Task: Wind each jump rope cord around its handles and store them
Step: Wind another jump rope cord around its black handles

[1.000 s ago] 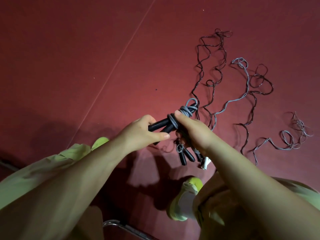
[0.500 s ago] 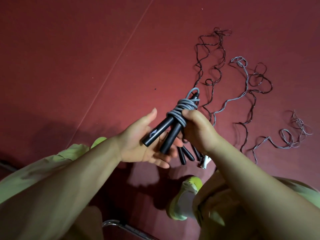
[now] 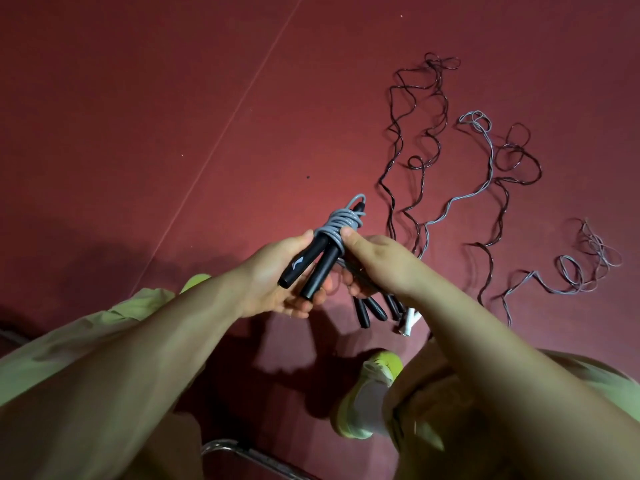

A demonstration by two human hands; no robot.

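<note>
Wound jump rope between both hands.

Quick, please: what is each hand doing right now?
Left hand: holds the wound rope's black handles.
Right hand: grips other rope handles, thumb on the grey cord.

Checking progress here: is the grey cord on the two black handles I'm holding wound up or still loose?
Wound. The grey cord sits in tight coils round the upper ends of the two black handles, with no visible loose tail.

left hand cupped, right hand apparently pinching
</note>
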